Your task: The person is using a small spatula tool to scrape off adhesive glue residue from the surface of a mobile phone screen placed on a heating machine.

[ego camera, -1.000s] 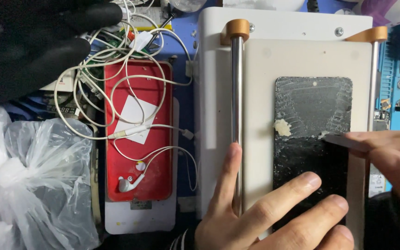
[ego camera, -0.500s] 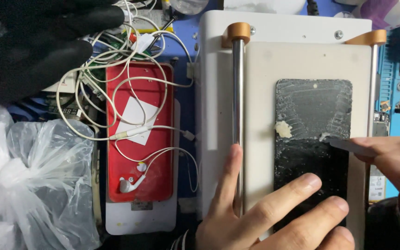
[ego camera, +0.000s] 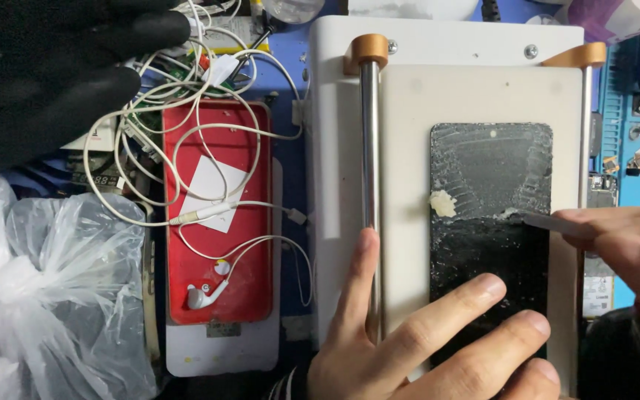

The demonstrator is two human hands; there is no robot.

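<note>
- Head view: a black, glue-streaked rectangular phone screen panel [ego camera: 490,237] is laid on a white metal machine plate [ego camera: 409,148].
- It is pinned by the left hand [ego camera: 416,333], fingers spread wide.
- A thin grey scraper blade [ego camera: 546,221] is pinched by the right hand [ego camera: 624,252] at the panel's right edge.
- A red phone case [ego camera: 216,215] under white earphone cables [ego camera: 187,141] is seen left.

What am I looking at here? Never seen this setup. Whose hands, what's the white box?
One head-worn camera looks down at a person's bare hands. The white box is a flat-topped bench machine with a metal rod along its plate. On it lies a dark phone screen panel, its upper part scraped. The left hand presses the panel down; the right hand has its grip on a thin blade at the panel's edge. Left of the machine: a red phone case, white earphones, a plastic bag.
</note>
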